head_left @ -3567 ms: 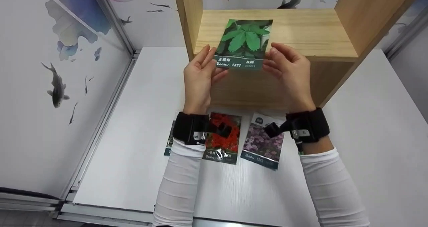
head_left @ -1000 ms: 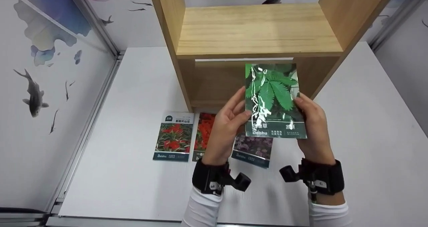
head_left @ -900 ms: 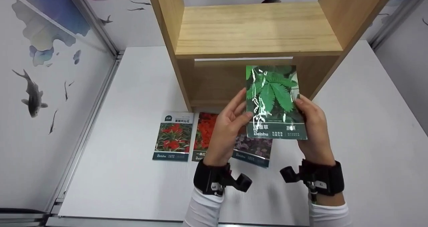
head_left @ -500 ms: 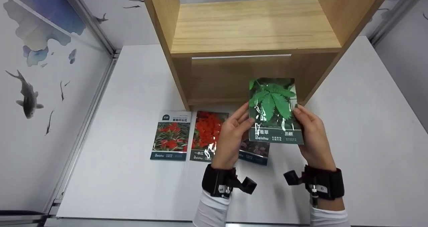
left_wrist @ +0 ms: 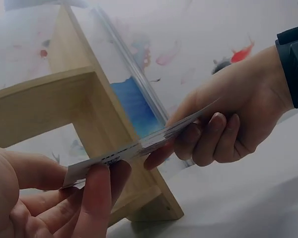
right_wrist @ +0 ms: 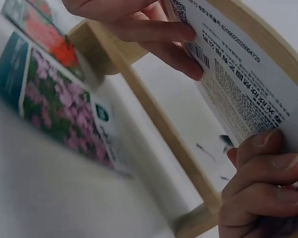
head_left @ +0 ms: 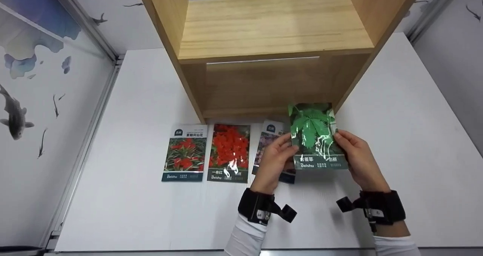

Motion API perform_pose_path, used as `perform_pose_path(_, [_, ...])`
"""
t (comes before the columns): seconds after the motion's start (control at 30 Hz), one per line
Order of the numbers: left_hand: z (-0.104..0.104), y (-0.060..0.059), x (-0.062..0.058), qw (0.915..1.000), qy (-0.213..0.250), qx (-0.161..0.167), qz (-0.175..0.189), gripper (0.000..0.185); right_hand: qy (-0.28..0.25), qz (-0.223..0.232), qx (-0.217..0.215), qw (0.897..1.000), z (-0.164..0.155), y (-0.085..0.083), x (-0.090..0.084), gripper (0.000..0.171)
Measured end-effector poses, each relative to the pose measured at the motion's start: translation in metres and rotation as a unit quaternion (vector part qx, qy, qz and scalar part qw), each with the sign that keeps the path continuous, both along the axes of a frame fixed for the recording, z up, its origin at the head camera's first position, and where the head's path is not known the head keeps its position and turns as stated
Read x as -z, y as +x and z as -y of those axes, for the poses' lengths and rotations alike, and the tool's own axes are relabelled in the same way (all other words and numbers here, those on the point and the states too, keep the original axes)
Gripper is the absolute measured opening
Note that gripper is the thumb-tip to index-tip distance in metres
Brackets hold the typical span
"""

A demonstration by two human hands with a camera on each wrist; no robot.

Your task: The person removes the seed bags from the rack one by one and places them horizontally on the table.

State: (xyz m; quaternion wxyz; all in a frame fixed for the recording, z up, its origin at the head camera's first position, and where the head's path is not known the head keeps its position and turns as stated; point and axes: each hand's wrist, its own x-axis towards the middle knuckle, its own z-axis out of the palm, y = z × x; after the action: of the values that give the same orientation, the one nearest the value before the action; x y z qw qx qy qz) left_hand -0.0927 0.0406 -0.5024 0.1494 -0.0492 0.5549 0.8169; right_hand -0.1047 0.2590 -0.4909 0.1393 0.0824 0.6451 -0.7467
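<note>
A seed packet (head_left: 313,128) with a green leaf picture is held tilted above the table, its front facing up. My left hand (head_left: 274,161) pinches its left edge between thumb and fingers. Along the opposite edge, my right hand (head_left: 360,158) grips it the same way. In the right wrist view the printed back of the packet (right_wrist: 238,84) shows, with a barcode. Under my left hand lies a purple-flower seed packet (head_left: 265,137), partly hidden. A red-flower seed packet (head_left: 228,146) and another with red flowers among narrow leaves (head_left: 185,154) lie to its left.
A wooden shelf unit (head_left: 275,26) stands on the white table (head_left: 151,214) just behind the packets. Its lower compartment opens toward me. Panels with painted fish (head_left: 17,116) enclose the table at the left and back.
Both hands have brought the leaf-picture packet down and toward me, from in front of the upper shelf to low in front of the bottom compartment. The packets on the table lie as before.
</note>
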Motion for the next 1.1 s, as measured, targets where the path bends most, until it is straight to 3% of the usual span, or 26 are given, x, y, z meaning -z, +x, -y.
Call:
perform_pose_path(0.2, [-0.009,0.001,0.013,0.9955,-0.093,0.017,-0.007,0.046,0.037,0.018,-0.011,0.999,-0.012,0.001,0.013,0.051])
perform_pose_path(0.47, [-0.017,0.001,0.019,0.9807,-0.191,0.037,-0.014,0.047,0.139,0.031,-0.034,0.989,-0.025,0.004,0.024,0.051])
perform_pose_path(0.57, [-0.02,0.002,0.021,0.9688,-0.242,0.04,-0.033,0.045,0.182,0.031,-0.044,0.982,-0.029,0.005,0.027,0.052])
perform_pose_path(0.77, [-0.024,0.003,0.023,0.9324,-0.348,0.049,-0.084,0.045,0.254,0.023,-0.057,0.965,-0.033,0.005,0.031,0.053])
perform_pose_path(0.9, [-0.025,0.004,0.024,0.9172,-0.381,0.057,-0.102,0.046,0.284,0.021,-0.065,0.956,-0.035,0.006,0.034,0.052])
perform_pose_path(1.1, [-0.028,0.004,0.029,0.8956,-0.424,0.069,-0.115,0.045,0.3,0.022,-0.065,0.951,-0.038,0.007,0.039,0.052])
